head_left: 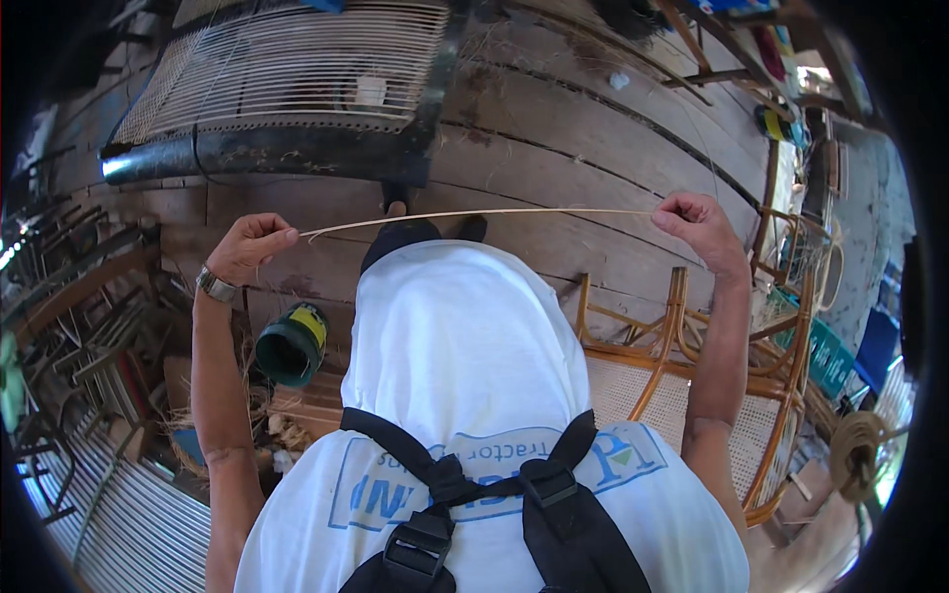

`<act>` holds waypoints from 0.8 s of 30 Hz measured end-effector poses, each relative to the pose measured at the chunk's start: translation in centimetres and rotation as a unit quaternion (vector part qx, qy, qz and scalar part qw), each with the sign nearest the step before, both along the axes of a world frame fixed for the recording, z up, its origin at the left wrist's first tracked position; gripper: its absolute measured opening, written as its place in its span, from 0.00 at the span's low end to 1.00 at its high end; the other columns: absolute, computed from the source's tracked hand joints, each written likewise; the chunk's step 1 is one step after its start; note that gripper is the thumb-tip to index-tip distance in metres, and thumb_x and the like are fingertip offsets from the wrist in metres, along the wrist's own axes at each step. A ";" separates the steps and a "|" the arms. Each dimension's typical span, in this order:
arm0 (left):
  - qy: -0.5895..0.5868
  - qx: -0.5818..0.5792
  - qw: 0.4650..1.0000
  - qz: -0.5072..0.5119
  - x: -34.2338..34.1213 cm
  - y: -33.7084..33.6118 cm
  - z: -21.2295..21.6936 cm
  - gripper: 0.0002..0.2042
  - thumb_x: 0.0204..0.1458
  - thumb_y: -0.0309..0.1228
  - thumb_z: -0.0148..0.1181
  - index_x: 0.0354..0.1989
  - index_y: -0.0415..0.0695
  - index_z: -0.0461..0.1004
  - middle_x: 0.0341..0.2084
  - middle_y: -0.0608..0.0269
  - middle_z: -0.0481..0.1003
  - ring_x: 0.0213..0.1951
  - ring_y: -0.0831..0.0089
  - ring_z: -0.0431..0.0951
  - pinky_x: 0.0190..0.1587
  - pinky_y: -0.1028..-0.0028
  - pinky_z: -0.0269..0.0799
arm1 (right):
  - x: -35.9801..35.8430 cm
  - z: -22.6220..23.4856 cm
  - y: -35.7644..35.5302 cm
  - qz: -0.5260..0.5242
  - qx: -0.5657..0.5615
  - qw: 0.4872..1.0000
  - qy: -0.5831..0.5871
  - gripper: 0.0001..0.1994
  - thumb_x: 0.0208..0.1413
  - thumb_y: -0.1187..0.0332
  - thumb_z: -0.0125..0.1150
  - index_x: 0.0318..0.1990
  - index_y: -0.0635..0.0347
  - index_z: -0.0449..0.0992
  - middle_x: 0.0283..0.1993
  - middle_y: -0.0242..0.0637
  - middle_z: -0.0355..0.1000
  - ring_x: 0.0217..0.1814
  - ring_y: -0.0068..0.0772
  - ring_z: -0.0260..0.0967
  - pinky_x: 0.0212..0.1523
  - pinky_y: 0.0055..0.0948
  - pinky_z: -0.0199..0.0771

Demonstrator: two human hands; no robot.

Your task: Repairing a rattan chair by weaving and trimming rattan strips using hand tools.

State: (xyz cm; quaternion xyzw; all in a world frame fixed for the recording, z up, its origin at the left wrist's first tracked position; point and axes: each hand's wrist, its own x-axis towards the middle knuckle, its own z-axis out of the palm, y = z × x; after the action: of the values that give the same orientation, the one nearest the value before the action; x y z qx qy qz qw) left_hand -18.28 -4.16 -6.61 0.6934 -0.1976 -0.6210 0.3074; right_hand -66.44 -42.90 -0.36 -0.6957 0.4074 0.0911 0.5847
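one thin, pale strip of cane-like material (474, 211) stretches across the space ahead of the person's body, above the plank floor (554, 128), bowing slightly upward. the left hand (255, 247) pinches one end between thumb and fingers, and the right hand (697, 225) pinches the other. the hands are held wide apart, probably so that the strip's whole length stays stretched and easy to look along; the light pinch seems suited to something so slender. a small loose tip curls just beside the left fingertips.

beyond the strip, toward the upper left, a dark frame (267, 153) lies with many pale strands (306, 54) running across it, near enough to reach, it seems. below the left hand, a green container (310, 358) with a yellow label sits tilted, its mouth facing up toward the viewer, perhaps kept close for convenience. near the right forearm stands rattan furniture (677, 316) with woven panels.
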 end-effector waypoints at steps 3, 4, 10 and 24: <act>0.009 -0.024 1.000 0.017 -1.2 -0.4 0.1 0.10 0.54 0.38 0.66 0.30 0.45 0.76 0.19 0.80 0.67 0.19 0.90 0.60 0.21 0.85 0.53 | -2.0 0.6 0.0 -0.035 0.003 0.998 -0.049 0.07 0.55 0.67 0.66 0.34 0.61 0.79 0.29 0.20 0.70 0.32 0.11 0.62 0.35 0.16 0.62; 0.004 -0.026 1.000 0.013 -1.5 -0.6 0.3 0.10 0.54 0.38 0.66 0.30 0.45 0.76 0.19 0.80 0.67 0.19 0.90 0.60 0.21 0.85 0.53 | -2.6 0.5 0.0 -0.041 -0.003 0.998 -0.049 0.06 0.55 0.67 0.66 0.34 0.61 0.79 0.29 0.20 0.70 0.32 0.11 0.62 0.36 0.16 0.62; -0.036 -0.043 0.998 0.011 -3.3 -1.3 2.1 0.11 0.54 0.38 0.65 0.27 0.45 0.76 0.19 0.78 0.70 0.19 0.90 0.62 0.20 0.85 0.54 | -4.2 -1.0 0.2 -0.016 -0.051 0.997 -0.064 0.07 0.58 0.67 0.63 0.32 0.60 0.77 0.27 0.20 0.69 0.31 0.11 0.60 0.35 0.17 0.61; -0.130 -0.064 0.988 0.058 -5.0 0.1 3.8 0.16 0.55 0.39 0.62 0.18 0.48 0.69 0.13 0.80 0.63 0.16 0.89 0.57 0.18 0.83 0.49 | -1.6 -1.1 -0.1 0.026 -0.084 0.993 -0.076 0.15 0.56 0.63 0.59 0.20 0.54 0.66 0.19 0.18 0.57 0.22 0.10 0.51 0.23 0.19 0.49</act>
State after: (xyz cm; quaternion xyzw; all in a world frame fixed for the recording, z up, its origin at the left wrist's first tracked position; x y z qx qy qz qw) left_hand -23.30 -4.02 -2.77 0.7573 -0.2350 -0.4926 0.3585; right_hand -68.07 -43.03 -1.47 -0.7573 0.3500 0.0186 0.5510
